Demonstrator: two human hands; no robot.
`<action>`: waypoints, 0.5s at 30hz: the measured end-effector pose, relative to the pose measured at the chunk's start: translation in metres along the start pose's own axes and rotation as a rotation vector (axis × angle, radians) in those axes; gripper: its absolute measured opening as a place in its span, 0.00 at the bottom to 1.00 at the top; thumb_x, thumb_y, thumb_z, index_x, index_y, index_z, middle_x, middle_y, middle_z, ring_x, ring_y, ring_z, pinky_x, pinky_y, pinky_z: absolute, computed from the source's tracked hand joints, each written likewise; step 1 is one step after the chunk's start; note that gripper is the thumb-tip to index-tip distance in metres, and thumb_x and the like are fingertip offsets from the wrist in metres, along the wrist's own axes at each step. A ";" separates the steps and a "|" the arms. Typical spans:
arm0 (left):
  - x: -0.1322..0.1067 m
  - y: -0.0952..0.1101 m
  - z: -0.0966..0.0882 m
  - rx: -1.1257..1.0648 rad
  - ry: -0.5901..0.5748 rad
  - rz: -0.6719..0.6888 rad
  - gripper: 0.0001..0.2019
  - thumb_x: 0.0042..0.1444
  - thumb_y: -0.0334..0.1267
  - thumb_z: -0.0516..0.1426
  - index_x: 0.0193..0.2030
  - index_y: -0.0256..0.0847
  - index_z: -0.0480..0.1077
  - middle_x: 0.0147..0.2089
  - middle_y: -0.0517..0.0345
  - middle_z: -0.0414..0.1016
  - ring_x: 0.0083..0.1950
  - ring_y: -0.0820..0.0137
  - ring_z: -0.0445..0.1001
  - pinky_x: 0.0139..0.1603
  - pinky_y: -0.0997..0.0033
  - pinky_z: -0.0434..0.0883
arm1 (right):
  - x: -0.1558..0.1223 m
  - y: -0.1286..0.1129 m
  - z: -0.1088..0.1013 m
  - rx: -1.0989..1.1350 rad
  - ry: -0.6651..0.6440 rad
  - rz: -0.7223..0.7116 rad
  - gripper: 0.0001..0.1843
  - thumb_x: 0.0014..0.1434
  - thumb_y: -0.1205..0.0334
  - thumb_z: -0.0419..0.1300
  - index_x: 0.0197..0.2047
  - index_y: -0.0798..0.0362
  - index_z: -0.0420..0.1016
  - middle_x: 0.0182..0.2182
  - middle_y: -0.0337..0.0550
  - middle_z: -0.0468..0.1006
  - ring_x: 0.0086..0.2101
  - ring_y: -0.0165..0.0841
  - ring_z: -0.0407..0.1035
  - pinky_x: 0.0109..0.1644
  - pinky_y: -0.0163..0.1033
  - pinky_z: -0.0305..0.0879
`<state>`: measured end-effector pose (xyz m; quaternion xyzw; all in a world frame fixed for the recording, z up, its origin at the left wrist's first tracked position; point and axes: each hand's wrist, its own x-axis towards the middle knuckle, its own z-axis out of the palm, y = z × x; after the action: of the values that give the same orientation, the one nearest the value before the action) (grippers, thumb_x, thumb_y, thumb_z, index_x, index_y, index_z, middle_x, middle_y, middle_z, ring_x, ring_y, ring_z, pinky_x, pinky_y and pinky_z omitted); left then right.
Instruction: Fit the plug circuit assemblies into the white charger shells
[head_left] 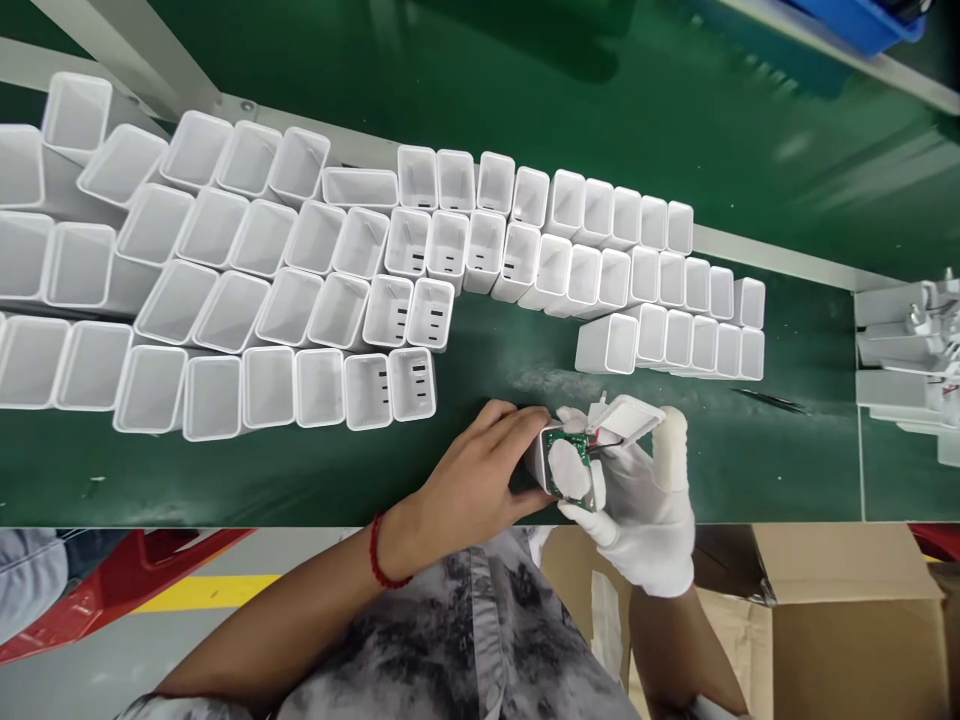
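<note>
The bare left hand point(480, 465), a red bracelet point(382, 555) at its wrist, has its fingers closed round a white plastic housing point(534, 462), which is held just over the near edge of the green tabletop point(517, 355) in front of the person. The housing's open end faces up toward the viewer and somewhat right, so its long axis looks strongly foreshortened, running back from the opening toward the left palm. At the opening sits a green circuit board point(580, 441), partly covered by a white oval pad point(568, 470)

The white-gloved right hand point(649, 515) is on the opening's side and is the nearer one to the tilted white end cap point(631, 417), which stands off above and to the right of the board, a dark wire point(609, 446) running between them. One gloved finger meets the cap's right edge and another reaches the opening's lower corner; the fingers are spread, and whether they pinch the cap I cannot tell

Upright housings stand in rows farther left point(214, 397) and beyond point(621, 343), and slim dark tweezers point(772, 401) lie to the right
</note>
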<state>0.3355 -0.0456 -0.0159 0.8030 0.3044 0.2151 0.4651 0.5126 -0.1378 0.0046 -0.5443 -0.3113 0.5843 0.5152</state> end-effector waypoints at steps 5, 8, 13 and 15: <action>0.001 0.002 -0.003 0.002 -0.021 -0.012 0.31 0.56 0.33 0.66 0.64 0.36 0.59 0.60 0.47 0.71 0.55 0.55 0.64 0.55 0.55 0.72 | 0.003 0.000 -0.002 -0.096 -0.035 -0.065 0.57 0.58 0.67 0.70 0.72 0.19 0.36 0.65 0.35 0.65 0.59 0.41 0.67 0.39 0.39 0.83; 0.000 0.002 -0.004 0.001 -0.025 -0.011 0.30 0.56 0.33 0.65 0.63 0.36 0.59 0.60 0.48 0.71 0.55 0.56 0.64 0.55 0.56 0.72 | 0.004 0.002 -0.005 -0.170 -0.056 -0.100 0.58 0.58 0.68 0.70 0.73 0.21 0.36 0.63 0.37 0.67 0.56 0.42 0.71 0.43 0.44 0.83; 0.001 0.001 -0.004 -0.008 -0.021 -0.012 0.29 0.57 0.34 0.65 0.63 0.38 0.59 0.61 0.50 0.71 0.54 0.57 0.64 0.55 0.57 0.71 | 0.006 0.003 -0.004 -0.188 -0.033 -0.131 0.52 0.58 0.68 0.69 0.71 0.21 0.44 0.64 0.34 0.66 0.59 0.41 0.68 0.49 0.47 0.81; 0.002 0.001 -0.004 -0.011 -0.024 -0.017 0.30 0.56 0.34 0.65 0.63 0.38 0.60 0.61 0.51 0.71 0.54 0.57 0.64 0.56 0.57 0.71 | 0.007 0.001 -0.004 -0.229 -0.013 -0.148 0.52 0.58 0.69 0.70 0.72 0.24 0.46 0.65 0.35 0.66 0.62 0.41 0.65 0.54 0.50 0.78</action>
<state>0.3344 -0.0425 -0.0135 0.8002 0.3045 0.2031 0.4752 0.5171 -0.1321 0.0010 -0.5711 -0.4186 0.5089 0.4895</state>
